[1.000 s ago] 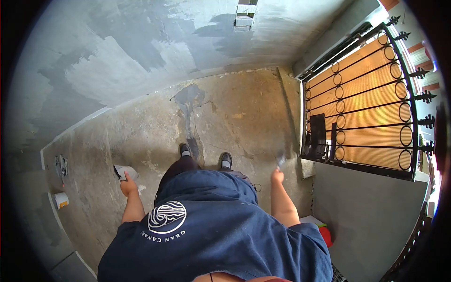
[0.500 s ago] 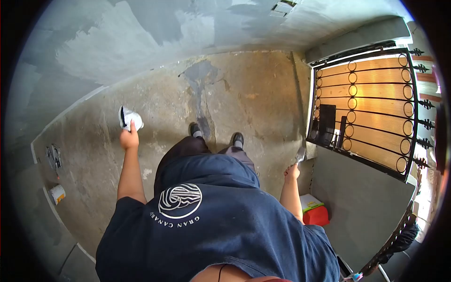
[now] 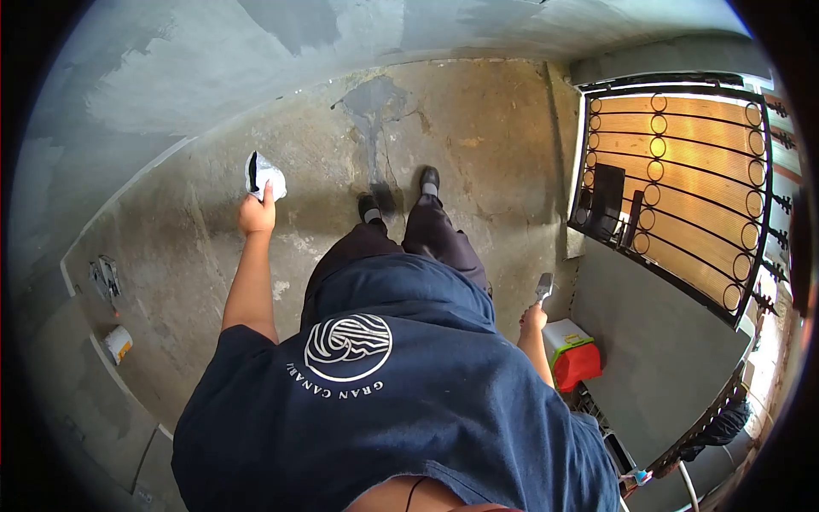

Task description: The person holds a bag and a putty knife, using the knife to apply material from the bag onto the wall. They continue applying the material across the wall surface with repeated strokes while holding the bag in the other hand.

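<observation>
My left hand point(image 3: 257, 214) is closed around a white, crumpled-looking container point(image 3: 270, 177) with a dark opening, held out over the floor at left. What is inside it I cannot make out. In my right hand point(image 3: 533, 318), lower on the right, is a putty knife point(image 3: 544, 287), its flat blade pointing away from me. Both arms are stretched out and well apart.
Ahead rises a grey, patchily coated wall point(image 3: 171, 77). A black metal grille point(image 3: 674, 171) stands at right. Near my right arm is a red and white bin point(image 3: 577, 363). On the left floor lie a white-and-yellow tub point(image 3: 119, 344) and metal tools point(image 3: 106, 277).
My feet have stepped forward, the right one ahead. Both hands have moved with me, and the white container is farther forward. The putty knife now shows more clearly.
</observation>
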`<state>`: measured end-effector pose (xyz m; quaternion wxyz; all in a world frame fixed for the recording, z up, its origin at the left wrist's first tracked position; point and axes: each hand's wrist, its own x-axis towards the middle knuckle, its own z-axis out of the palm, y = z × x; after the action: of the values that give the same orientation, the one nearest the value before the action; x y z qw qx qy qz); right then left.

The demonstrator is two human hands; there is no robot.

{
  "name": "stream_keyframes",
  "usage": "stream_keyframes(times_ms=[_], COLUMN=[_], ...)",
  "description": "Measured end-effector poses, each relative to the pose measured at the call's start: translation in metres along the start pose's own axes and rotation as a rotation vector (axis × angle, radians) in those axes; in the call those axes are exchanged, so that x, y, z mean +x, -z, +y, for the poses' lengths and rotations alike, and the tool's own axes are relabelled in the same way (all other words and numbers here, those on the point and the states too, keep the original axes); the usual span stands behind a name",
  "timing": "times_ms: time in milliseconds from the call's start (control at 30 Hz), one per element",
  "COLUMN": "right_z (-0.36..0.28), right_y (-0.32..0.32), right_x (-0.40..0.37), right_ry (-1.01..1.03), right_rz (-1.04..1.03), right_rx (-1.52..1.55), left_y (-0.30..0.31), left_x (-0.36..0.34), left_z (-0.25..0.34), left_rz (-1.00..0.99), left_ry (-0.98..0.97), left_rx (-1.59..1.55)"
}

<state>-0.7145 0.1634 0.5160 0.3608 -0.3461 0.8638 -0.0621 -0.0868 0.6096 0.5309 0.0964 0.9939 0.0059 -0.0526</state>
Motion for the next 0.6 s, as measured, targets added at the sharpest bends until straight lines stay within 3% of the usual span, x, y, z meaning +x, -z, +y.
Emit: stream_keyframes(times_ms=[300, 367, 433, 500, 600], right_z=[-0.119, -0.141, -0.202, -0.221, -0.312], right_y=[-0.094, -0.143, -0.172, -0.236, -0.249], right_x=[0.1, 0.153, 0.136, 0.194, 0.111], right_ry=[-0.005, 0.144, 0.288, 0.542, 0.455], right_rz=[-0.03, -0.1, -0.186, -0.153, -0.454], right_rx=[-0.3, -0.325, -0.44, -0.509, -0.145], left_y=[0.027, 0.03, 0.036, 0.038, 0.035], left_x=[0.0, 0.002, 0.001, 0.004, 0.017], left_z=[0.092, 0.114, 0.153, 0.19, 0.231], left_rz=[0.117, 0.183, 0.225, 0.227, 0.206], left_ry=[0.056, 0.049, 0.068, 0.082, -0.009], left_rx=[0.03, -0.008, -0.042, -0.122, -0.166])
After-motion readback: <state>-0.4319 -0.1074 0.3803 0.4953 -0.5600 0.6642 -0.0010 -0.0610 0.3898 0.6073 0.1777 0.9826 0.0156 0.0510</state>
